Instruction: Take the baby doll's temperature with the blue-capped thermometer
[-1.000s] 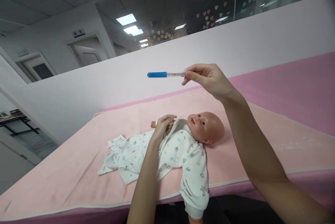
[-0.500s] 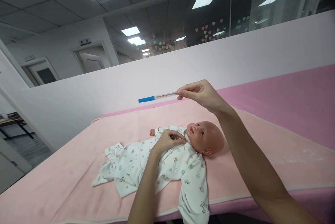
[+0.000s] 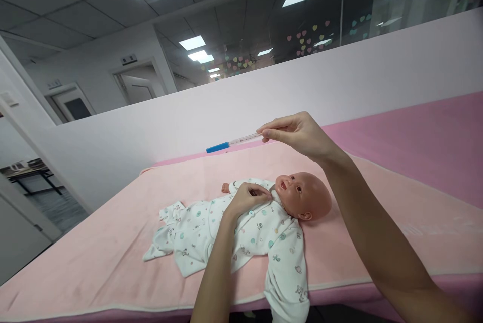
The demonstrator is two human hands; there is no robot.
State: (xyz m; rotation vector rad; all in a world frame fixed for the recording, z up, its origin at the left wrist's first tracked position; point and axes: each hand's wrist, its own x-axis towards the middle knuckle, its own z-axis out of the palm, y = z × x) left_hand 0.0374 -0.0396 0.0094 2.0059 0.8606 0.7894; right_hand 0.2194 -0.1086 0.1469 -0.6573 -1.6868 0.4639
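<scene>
A baby doll (image 3: 304,194) in a white printed outfit (image 3: 260,235) lies on its back, head to the right. My left hand (image 3: 249,199) rests on the doll's upper chest, its fingers closed in a pinch on the collar of the outfit. Above the doll, my right hand (image 3: 298,134) pinches one end of a glass thermometer (image 3: 243,139) between thumb and fingers. The thermometer's far end, with a blue cap (image 3: 218,148), points left and slightly down.
A pink blanket (image 3: 113,242) covers the table under the doll. Behind it stands a low white wall (image 3: 211,116) with a pink band (image 3: 422,137) and glass above. At far left, a desk (image 3: 33,174) shows through an opening.
The thermometer's blue end has tipped a little lower. My left hand stays at the doll's collar. The whole view has shifted slightly, so everything appears further right.
</scene>
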